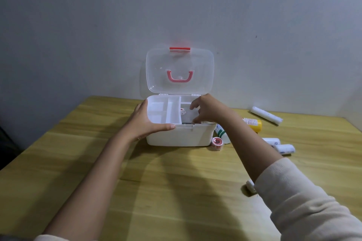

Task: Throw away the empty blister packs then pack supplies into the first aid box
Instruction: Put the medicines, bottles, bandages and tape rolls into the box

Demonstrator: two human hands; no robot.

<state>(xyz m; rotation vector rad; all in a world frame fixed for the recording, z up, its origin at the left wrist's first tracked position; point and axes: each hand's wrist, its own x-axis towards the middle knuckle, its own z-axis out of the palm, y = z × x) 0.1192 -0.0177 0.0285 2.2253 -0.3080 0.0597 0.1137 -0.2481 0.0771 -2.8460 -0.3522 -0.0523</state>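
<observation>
On the wooden table (98, 162), close to the wall, stands the first aid box (180, 135) with its clear lid (179, 70) raised upright. A white divided tray (162, 112) sits in the top of the box, on its left side, and its compartments look empty. The left hand (146, 121) grips the front left corner of the box, thumb along the front rim and fingers on the side, so it steadies the box. The right hand (207, 109) reaches into the right part of the box with bent fingers; whether it grasps something there I cannot tell. The box looks like thin stiff plastic, probably light and easy to slide, so holding it at the rim as now seems sensible. To the right of the box lie the supplies: a tape roll (217, 143) touching the box corner, a green and white tube (222, 133), a yellow bottle (253, 123) and rolled bandages (284, 148). The bandages should be soft and light, best taken around the middle; the bottle is hard and smooth.
</observation>
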